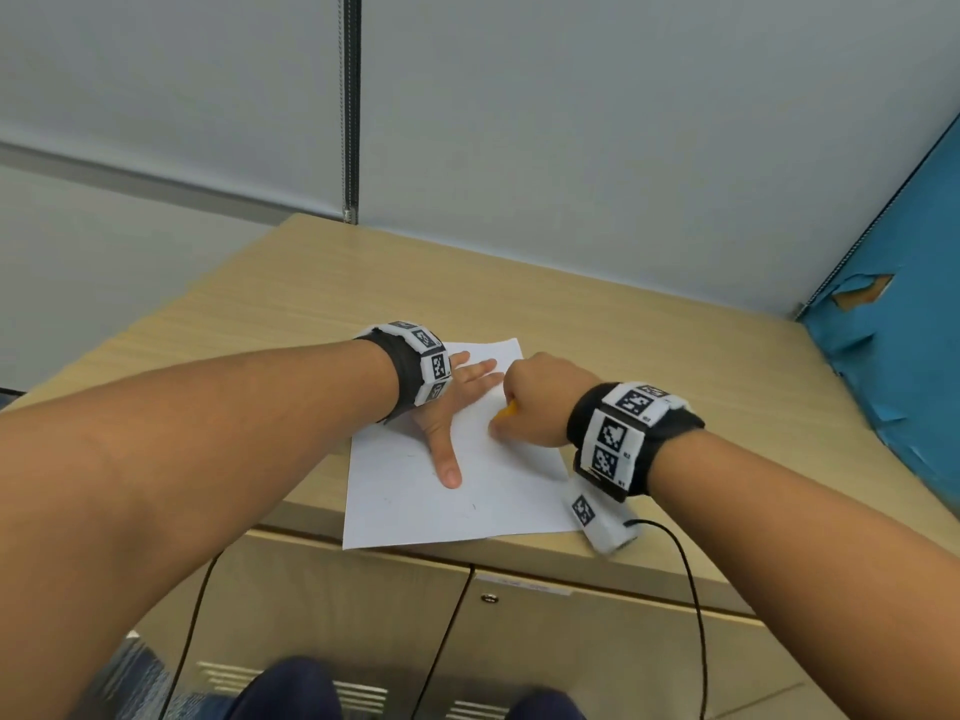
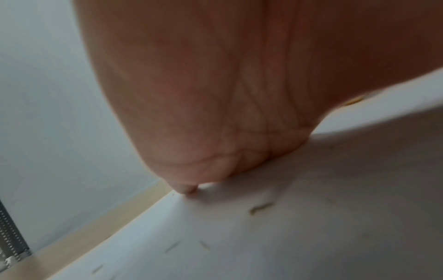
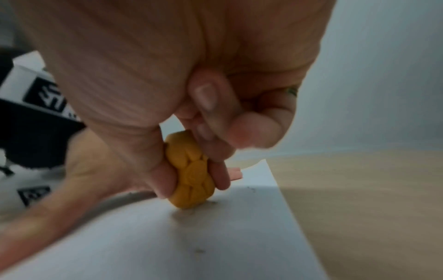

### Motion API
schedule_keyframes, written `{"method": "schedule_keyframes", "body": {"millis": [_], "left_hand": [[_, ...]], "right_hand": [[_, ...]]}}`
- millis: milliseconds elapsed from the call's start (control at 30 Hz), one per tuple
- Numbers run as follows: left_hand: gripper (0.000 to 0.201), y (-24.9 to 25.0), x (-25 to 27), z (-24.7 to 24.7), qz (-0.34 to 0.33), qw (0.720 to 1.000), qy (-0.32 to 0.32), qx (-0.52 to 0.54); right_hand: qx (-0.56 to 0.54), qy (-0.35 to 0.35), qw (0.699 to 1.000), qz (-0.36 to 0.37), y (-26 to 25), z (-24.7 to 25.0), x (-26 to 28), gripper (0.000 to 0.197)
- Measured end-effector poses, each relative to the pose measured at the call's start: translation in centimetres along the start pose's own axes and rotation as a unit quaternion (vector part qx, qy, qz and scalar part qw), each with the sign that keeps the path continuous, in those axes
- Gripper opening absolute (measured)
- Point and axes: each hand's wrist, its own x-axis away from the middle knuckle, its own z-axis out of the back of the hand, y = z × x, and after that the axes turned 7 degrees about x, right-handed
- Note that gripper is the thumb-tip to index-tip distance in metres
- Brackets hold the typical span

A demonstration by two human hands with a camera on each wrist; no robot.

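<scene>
A white sheet of paper (image 1: 415,491) lies on the wooden cabinet top (image 1: 322,298), reaching its front edge. My left hand (image 1: 452,402) lies flat on the sheet with straight, spread fingers, pressing it down; its palm (image 2: 215,94) fills the left wrist view. My right hand (image 1: 535,402) pinches a round yellow-orange eraser (image 3: 191,172) with a moulded pattern between thumb and fingers. The eraser's lower edge touches the paper (image 3: 191,246). Only a sliver of the eraser (image 1: 508,409) shows in the head view. Small dark crumbs (image 2: 261,207) lie scattered on the sheet.
A grey wall (image 1: 571,122) rises behind the cabinet top, and a torn blue panel (image 1: 893,356) stands at its right. Cabinet doors (image 1: 545,641) and black cables (image 1: 693,589) hang below the front edge. My knees (image 1: 291,688) show at the bottom.
</scene>
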Motion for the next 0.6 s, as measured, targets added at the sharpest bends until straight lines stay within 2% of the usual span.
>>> {"method": "schedule_keyframes", "body": {"millis": [100, 233, 400, 500, 600], "left_hand": [[0.172, 0.1, 0.1, 0.0, 0.005, 1.000, 0.000, -0.013], [0.168, 0.5, 0.6, 0.3, 0.005, 1.000, 0.012, -0.006], [0.149, 1.4, 2.1, -0.4, 0.047, 0.999, 0.007, 0.015], [0.152, 1.4, 3.4, -1.5, 0.081, 0.996, -0.001, 0.027], [0.147, 0.5, 5.1, -2.7, 0.120, 0.992, 0.016, 0.044]], "right_hand": [[-0.040, -0.012, 0.999, 0.023, -0.1, -0.6, 1.2, 0.036], [-0.057, -0.037, 0.997, 0.031, -0.4, -2.1, 3.7, 0.038], [-0.036, -0.035, 0.999, -0.010, 0.2, -1.9, 3.6, 0.033], [-0.015, -0.062, 0.997, -0.037, 1.2, -1.3, 3.0, 0.026], [-0.005, -0.070, 0.996, -0.053, 2.1, -0.8, 2.4, 0.034]]}}
